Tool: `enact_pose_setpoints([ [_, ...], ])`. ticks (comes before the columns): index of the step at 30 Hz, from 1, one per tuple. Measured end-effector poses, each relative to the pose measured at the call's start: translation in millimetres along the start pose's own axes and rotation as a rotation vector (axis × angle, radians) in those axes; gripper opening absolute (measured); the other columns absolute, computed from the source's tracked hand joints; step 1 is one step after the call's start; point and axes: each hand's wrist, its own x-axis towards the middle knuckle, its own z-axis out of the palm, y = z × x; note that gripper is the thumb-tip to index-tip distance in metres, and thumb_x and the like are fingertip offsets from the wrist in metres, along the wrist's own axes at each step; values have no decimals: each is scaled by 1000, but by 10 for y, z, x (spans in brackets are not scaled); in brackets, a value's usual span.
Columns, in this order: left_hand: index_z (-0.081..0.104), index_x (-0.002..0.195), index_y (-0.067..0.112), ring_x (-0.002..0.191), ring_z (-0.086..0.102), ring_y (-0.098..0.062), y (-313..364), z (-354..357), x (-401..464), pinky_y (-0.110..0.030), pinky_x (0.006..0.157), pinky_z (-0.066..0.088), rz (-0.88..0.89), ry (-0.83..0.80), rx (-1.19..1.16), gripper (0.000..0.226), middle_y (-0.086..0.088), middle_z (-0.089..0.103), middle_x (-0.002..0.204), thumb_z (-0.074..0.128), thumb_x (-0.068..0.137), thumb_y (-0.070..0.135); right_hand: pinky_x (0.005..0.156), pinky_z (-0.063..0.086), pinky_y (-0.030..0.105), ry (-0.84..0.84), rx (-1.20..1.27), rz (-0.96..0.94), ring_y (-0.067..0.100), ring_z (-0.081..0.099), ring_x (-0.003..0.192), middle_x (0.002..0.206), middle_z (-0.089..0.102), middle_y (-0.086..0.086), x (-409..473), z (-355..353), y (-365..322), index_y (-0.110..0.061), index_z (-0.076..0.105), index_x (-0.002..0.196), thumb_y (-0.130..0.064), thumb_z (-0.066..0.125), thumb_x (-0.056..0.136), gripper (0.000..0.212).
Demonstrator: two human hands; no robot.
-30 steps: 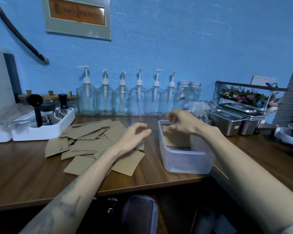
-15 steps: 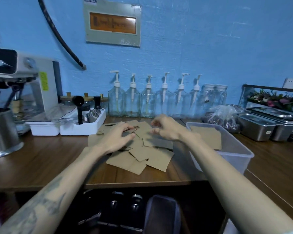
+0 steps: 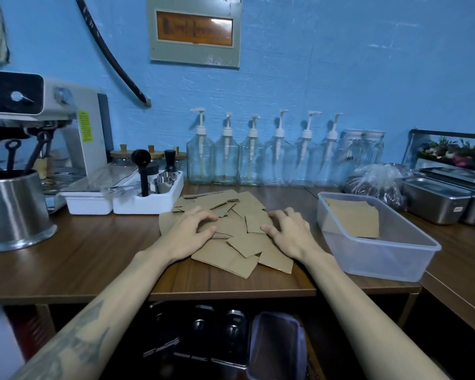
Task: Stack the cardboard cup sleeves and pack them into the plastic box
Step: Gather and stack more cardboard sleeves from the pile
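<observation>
My left hand (image 3: 192,231) and right hand (image 3: 288,233) press loosely curled on the sleeves (image 3: 239,242) strewn on the table (image 3: 93,259), grasping none; box (image 3: 381,259) lies rightward, nearer my right hand.

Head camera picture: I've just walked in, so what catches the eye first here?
A loose heap of cardboard cup sleeves lies mid-counter, with the left hand and right hand resting on it. To its right stands the clear plastic box, a few sleeves already inside. Along the blue wall behind runs a row of glass pump bottles.
</observation>
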Motion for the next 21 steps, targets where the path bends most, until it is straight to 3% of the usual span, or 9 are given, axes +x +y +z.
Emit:
enact_pose_setpoints([
  [4, 61, 125, 25, 125, 45, -7, -22, 8, -3, -32, 109, 34, 11, -12, 18, 30, 12, 53, 127, 55, 98, 35, 109, 29, 43, 107, 119, -54, 24, 40, 123, 122, 47, 1, 15, -54, -29, -27, 52, 138, -42, 62, 93, 49],
  [8, 65, 120, 26, 121, 47, -5, -41, 9, -1, -30, 106, 36, 19, 13, 2, 26, 15, 54, 123, 56, 98, 34, 106, 39, 40, 123, 418, -68, 17, 53, 112, 105, 56, -10, 66, -116, -92, -28, 69, 116, -27, 65, 93, 23],
  [12, 66, 116, 26, 114, 48, -3, -16, -11, -6, -24, 99, 35, 29, 51, -23, 23, 15, 55, 116, 54, 99, 34, 72, 45, 17, 147, 659, -59, 5, 59, 93, 99, 66, -12, 122, -222, -258, -21, 74, 100, -18, 69, 91, 11],
  [15, 67, 113, 28, 113, 49, -3, 4, -28, -15, -27, 99, 37, 39, 63, -63, 22, 15, 56, 113, 52, 100, 36, 62, 45, 8, 171, 892, -41, 8, 63, 87, 95, 72, -4, 121, -204, -353, -18, 75, 96, -11, 70, 90, 11],
  [18, 67, 111, 31, 112, 51, -3, -6, -32, -6, -29, 100, 39, 37, 73, -113, 21, 15, 57, 111, 54, 97, 41, 58, 50, 12, 172, 1113, -13, 9, 67, 83, 92, 73, 3, 79, -192, -413, -11, 72, 96, -3, 70, 87, 12],
  [21, 69, 109, 30, 111, 54, 0, 33, -37, -4, -26, 99, 40, 28, 90, -230, 24, 15, 59, 111, 63, 91, 45, 68, 54, 26, 139, 1187, -43, 13, 69, 79, 89, 72, 7, 80, -182, -415, -10, 64, 108, 2, 72, 84, 28],
])
